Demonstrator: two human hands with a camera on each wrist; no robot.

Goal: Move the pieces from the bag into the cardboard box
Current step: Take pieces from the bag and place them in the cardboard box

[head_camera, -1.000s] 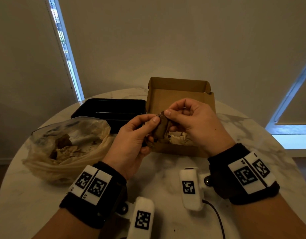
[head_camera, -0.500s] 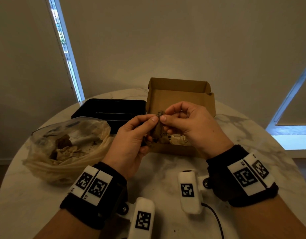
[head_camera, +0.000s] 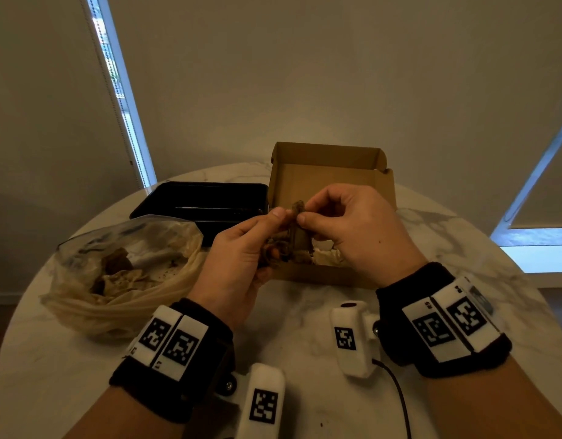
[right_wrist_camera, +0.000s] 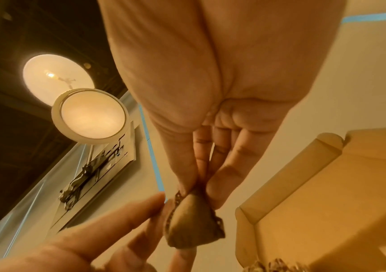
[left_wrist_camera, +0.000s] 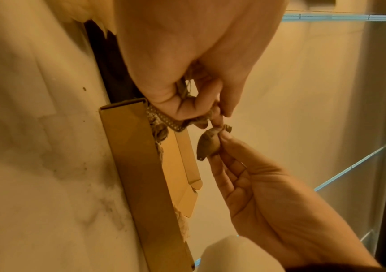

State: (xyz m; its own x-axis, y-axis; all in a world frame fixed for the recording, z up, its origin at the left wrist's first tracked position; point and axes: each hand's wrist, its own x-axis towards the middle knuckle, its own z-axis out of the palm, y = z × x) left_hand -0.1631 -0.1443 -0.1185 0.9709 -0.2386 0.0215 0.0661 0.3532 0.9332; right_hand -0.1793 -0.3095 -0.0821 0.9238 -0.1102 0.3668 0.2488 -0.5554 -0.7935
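Over the near left corner of the open cardboard box (head_camera: 330, 172), both hands hold a small brown fabric piece (head_camera: 297, 231) upright. My right hand (head_camera: 306, 213) pinches its top end between thumb and forefinger, as the right wrist view shows (right_wrist_camera: 194, 220). My left hand (head_camera: 276, 221) touches the same end with thumb and fingertip and also grips a bunch of lacy trims (left_wrist_camera: 163, 119) in its curled fingers. The clear bag (head_camera: 124, 267) lies open on the left with more brown and cream pieces in it. Pale pieces (head_camera: 327, 256) lie in the box.
A black plastic tray (head_camera: 200, 201) stands behind the bag, touching the box's left side. All of it sits on a round white marble table (head_camera: 305, 312). The table's edge curves close on the left and right. A wall and window strips lie beyond.
My right thumb and forefinger have slid to the piece's top end, and it now hangs straighter between the hands. Both hands stay over the box's near left corner.
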